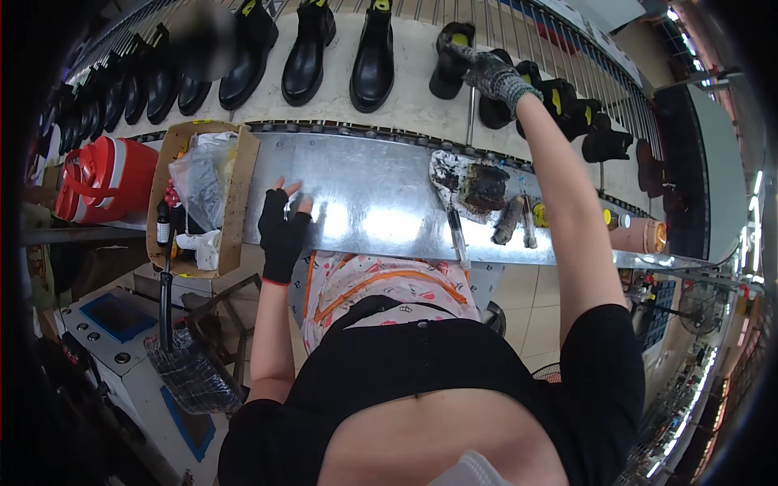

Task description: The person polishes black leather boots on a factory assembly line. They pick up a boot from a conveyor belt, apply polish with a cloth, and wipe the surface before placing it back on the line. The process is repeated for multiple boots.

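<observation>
My right hand (496, 77), in a grey knit glove with dark stains, is stretched out to the far side. Its fingers close on the upper edge of a black boot (446, 77) with a yellow-green patch inside. The boot is on the pale conveyor belt (421, 105). Over the bare left part of the metal worktop (365, 174) lies my left hand (284, 231), in a black fingerless glove, fingers apart and holding nothing. Just left of the reached-for boot, another black boot (373, 61) stands upright on the belt.
More black boots (304, 57) line the belt on both sides. A cardboard box (239, 194) with plastic bags and a red-and-white cooler jug (121, 178) sit at left. A black-smeared block (486, 188), brushes (458, 235) and an orange-capped jar (655, 237) lie along the worktop's right.
</observation>
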A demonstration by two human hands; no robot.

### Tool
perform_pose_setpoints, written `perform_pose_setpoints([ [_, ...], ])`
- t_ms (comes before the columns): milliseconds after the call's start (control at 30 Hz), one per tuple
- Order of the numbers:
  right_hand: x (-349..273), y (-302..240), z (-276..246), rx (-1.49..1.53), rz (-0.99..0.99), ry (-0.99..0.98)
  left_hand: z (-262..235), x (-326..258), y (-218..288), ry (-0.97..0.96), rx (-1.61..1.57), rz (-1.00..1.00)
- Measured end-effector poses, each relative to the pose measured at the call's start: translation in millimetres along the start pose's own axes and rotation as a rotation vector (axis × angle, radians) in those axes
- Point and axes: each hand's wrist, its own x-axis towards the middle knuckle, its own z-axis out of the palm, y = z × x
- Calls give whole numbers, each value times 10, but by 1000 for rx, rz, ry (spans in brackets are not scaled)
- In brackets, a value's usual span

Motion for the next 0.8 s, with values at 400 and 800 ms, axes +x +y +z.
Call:
perform_pose_setpoints([
  [400,-2376,-1228,1293,105,311,218,1294,171,520,-488,196,545],
  [800,-2932,-1135,1842,478,537,523,1718,215,291,-678,427,755],
])
